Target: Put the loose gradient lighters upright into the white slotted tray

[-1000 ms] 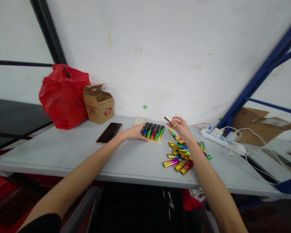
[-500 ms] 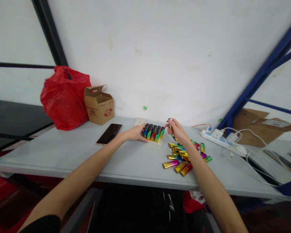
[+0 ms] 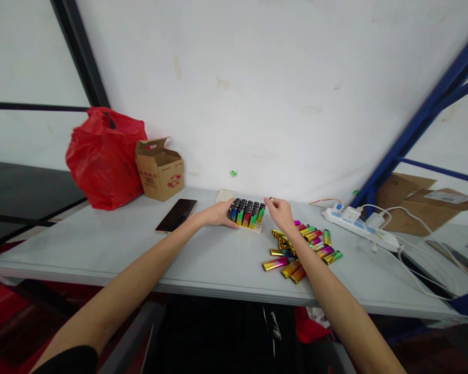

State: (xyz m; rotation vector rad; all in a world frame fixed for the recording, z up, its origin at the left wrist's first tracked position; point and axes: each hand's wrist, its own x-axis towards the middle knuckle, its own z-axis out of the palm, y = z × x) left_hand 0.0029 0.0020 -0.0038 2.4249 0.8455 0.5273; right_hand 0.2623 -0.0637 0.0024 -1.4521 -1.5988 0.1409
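Upright lighters (image 3: 246, 215) with black tops and shiny multicoloured bodies stand in rows in a pale tray (image 3: 256, 229). My left hand (image 3: 220, 213) is wrapped around the left side of this filled tray, thumb at the front. Just right of the tray, my right hand (image 3: 280, 213) is closed in a pinch on a lighter (image 3: 271, 198); only its small top end shows above the fingers. Below my right wrist lies a loose pile of metallic lighters (image 3: 290, 267), partly covered by my forearm. Another pale tray with holes (image 3: 225, 195) lies behind my left hand.
A dark-screened phone (image 3: 176, 215) lies left of my left forearm. Behind it stand an open cardboard box (image 3: 161, 174) and a red plastic bag (image 3: 105, 161). At right are a white power strip (image 3: 359, 228) with cables and some flattened cardboard (image 3: 421, 208).
My right hand has turned over and come slightly lower, so the lighter in it is now mostly hidden. The left hand still holds the tray in the same place.
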